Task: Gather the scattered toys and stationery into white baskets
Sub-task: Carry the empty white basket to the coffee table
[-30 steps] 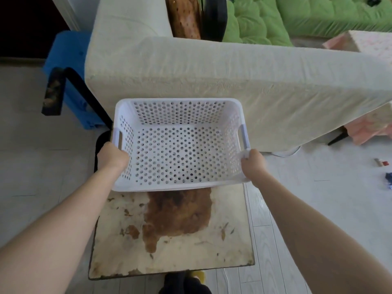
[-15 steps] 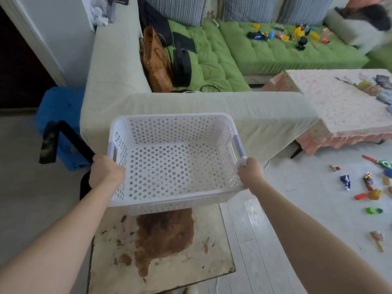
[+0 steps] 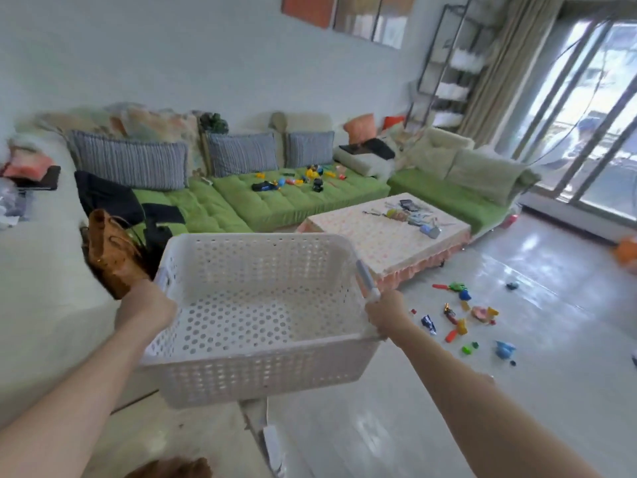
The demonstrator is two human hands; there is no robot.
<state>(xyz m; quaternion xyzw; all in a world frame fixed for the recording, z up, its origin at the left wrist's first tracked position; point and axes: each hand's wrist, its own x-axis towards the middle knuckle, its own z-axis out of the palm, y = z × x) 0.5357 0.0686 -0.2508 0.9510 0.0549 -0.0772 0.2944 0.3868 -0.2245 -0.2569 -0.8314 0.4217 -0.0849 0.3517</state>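
Note:
An empty white perforated basket [image 3: 255,370] hangs in the air in front of me. My left hand [image 3: 146,310] grips its left handle and my right hand [image 3: 386,313] grips its right handle. Several small coloured toys [image 3: 462,320] lie scattered on the floor to the right of the basket. More toys [image 3: 296,179] lie on the green sofa seat at the back. Stationery [image 3: 410,213] is spread over the low table with the pink cloth [image 3: 365,232].
A cream sofa arm [image 3: 38,277] stands at the left, with a brown handbag [image 3: 110,253] and dark clothes on the green cushions. A glass sliding door [image 3: 599,119] and a shelf rack stand at the right. An orange object [image 3: 625,251] lies on the glossy floor.
The basket has come up off the stained stool, still in both hands. My view has swung up and right, from the sofa arm to the whole room.

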